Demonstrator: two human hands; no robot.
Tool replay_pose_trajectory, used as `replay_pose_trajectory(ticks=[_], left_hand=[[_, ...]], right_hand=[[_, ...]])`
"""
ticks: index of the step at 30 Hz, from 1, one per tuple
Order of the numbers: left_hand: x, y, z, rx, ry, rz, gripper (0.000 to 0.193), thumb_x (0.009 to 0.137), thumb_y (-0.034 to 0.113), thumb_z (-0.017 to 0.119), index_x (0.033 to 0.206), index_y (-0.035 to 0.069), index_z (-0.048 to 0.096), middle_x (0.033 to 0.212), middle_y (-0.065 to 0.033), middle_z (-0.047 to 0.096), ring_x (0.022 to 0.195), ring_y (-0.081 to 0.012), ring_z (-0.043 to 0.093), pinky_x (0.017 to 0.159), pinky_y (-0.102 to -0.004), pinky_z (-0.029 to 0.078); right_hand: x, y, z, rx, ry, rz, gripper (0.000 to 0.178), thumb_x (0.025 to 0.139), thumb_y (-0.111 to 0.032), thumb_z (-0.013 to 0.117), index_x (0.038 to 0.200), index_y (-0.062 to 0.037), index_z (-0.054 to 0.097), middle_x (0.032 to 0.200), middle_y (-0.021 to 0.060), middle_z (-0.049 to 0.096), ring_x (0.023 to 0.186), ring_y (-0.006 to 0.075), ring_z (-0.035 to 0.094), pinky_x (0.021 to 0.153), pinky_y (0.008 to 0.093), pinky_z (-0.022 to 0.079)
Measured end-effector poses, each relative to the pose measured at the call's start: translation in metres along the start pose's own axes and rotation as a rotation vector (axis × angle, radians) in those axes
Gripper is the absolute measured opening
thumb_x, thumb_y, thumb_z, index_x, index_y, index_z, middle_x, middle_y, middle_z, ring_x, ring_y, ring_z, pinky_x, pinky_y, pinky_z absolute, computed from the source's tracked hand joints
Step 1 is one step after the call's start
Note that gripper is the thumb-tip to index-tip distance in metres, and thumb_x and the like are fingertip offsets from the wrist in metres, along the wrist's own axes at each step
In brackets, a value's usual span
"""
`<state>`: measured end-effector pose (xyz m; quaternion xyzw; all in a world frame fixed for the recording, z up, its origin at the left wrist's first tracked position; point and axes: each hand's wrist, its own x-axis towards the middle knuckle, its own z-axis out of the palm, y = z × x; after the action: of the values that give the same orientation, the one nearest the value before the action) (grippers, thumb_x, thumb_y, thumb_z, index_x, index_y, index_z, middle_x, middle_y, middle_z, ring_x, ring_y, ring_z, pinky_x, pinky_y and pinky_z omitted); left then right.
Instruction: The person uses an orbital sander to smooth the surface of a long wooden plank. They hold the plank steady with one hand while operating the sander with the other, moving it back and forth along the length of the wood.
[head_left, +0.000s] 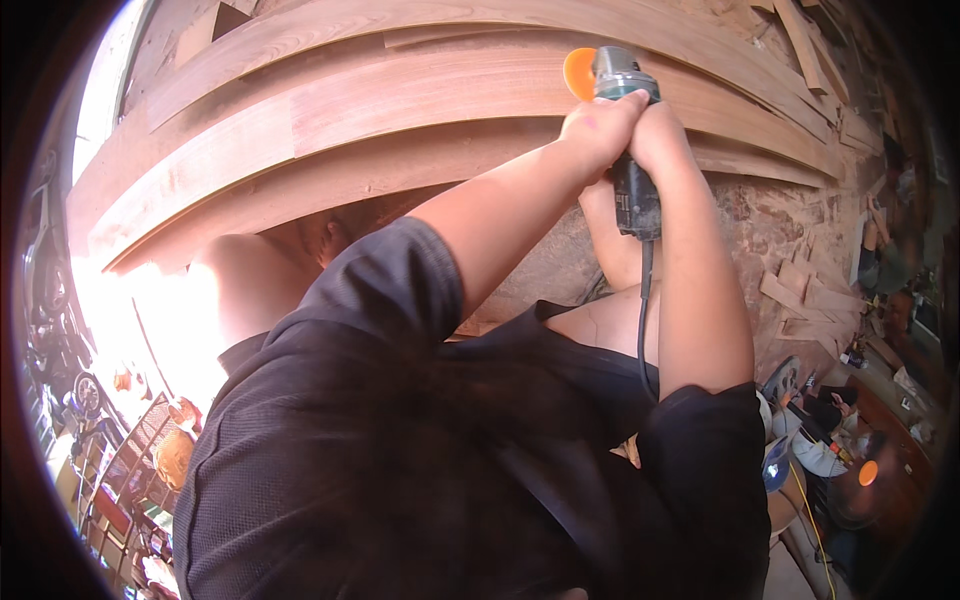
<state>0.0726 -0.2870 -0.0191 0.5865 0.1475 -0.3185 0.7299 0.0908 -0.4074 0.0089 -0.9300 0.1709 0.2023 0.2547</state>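
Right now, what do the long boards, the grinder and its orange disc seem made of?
Long boards: wood, matt and apparently unfinished, with faint grain. Grinder: dark, dusty body, probably moulded plastic; grey head likely metal, from its sheen. Orange disc: evenly coloured, perhaps plastic or coated abrasive; unclear.

A brown, dusty floor (765,218) is seen, strewn at right with wood scraps (812,300). The left side is flooded by strong light (150,325); the far right is shadowed.

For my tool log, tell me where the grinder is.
In the head view, the grinder is upper right of centre, held by the left hand and right hand, its orange disc by the wooden boards.
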Motion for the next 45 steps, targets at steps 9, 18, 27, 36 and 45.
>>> replay_pose_trajectory(ticks=[9,18,27,36,45], left_hand=[[-0.005,0.009,-0.011,0.002,0.015,-0.102,0.08,0.099,0.064,0.062,0.149,0.002,0.056,0.142,-0.0261,0.062,0.127,-0.0418,0.064,0.096,-0.0593,0.059],[-0.087,-0.024,-0.106,-0.378,0.339,0.16,0.075,0.105,0.058,0.056,0.14,-0.008,0.057,0.132,-0.0205,0.067,0.119,-0.0279,0.065,0.104,-0.0412,0.05],[-0.012,0.006,0.011,-0.001,0.033,-0.039,0.082,0.1,0.064,0.059,0.141,-0.008,0.058,0.142,-0.0288,0.059,0.127,-0.0425,0.062,0.097,-0.064,0.056],[-0.07,-0.02,-0.081,1.299,0.224,0.733,0.044,0.105,0.051,0.061,0.111,0.01,0.076,0.096,-0.0103,0.079,0.1,-0.0305,0.075,0.088,-0.0467,0.061],[-0.025,0.007,-0.157,1.703,0.288,0.577,0.103,0.07,0.057,0.094,0.151,0.016,0.047,0.163,-0.0109,0.042,0.154,-0.0366,0.036,0.124,-0.0712,0.021]], right_hand=[[-0.003,-0.011,0.007,0.101,0.011,0.01,0.062,0.094,-0.047,0.073,0.121,0.0084,0.074,0.119,0.0281,0.076,0.112,0.0355,0.076,0.096,0.0439,0.057],[-0.079,-0.131,0.054,-0.246,-0.18,-0.228,0.053,0.103,-0.031,0.057,0.14,0.0071,0.054,0.131,0.0265,0.072,0.12,0.0371,0.073,0.103,0.0462,0.058],[-0.007,0.009,-0.007,0.161,-0.045,-0.039,0.067,0.09,-0.05,0.079,0.126,0.0055,0.071,0.116,0.0278,0.076,0.109,0.0361,0.076,0.094,0.0457,0.058],[-0.103,0.098,-0.048,1.503,-0.065,0.001,0.061,0.094,-0.057,0.074,0.111,0.0004,0.069,0.083,0.0139,0.071,0.073,0.0257,0.074,0.067,0.0392,0.064],[-0.192,0.144,-0.003,2.321,-0.637,-0.545,0.09,0.098,-0.079,0.053,0.135,0.0029,0.053,0.11,0.0166,0.065,0.096,0.0296,0.07,0.085,0.0479,0.061]])
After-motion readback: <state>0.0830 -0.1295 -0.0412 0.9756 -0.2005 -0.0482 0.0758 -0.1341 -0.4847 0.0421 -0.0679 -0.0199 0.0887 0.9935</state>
